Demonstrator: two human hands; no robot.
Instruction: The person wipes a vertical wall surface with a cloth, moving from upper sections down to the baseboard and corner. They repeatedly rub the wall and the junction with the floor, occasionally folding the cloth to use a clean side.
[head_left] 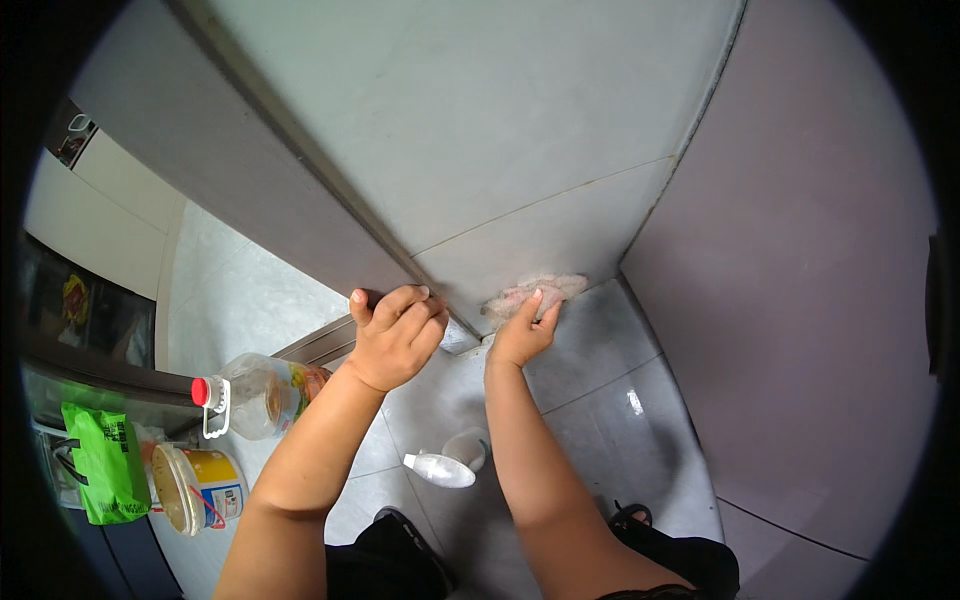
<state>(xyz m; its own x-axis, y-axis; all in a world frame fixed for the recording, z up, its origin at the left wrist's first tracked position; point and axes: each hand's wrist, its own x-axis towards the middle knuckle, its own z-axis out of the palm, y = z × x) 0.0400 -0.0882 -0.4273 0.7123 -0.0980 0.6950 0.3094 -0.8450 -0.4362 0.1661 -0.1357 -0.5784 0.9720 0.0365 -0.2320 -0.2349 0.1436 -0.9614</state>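
My right hand (525, 335) is closed on a pale pinkish, fluffy cloth (540, 292). It presses the cloth flat against the lower part of the light grey tiled wall (560, 225), just above the floor. To its left, my left hand (398, 338) is curled at the edge of the grey door frame (330, 225), thumb on one side and bent fingers on the other. A white and clear bottle (445, 468) stands on the floor between my forearms, its details hard to make out.
A large clear jug with a red cap (265, 395) stands left of my left forearm. Beyond it are a yellow and white bucket (178, 490) and a bright green bag (105, 460). A smooth pinkish-grey panel (790, 270) rises on the right. My feet are on grey floor tiles (590, 430).
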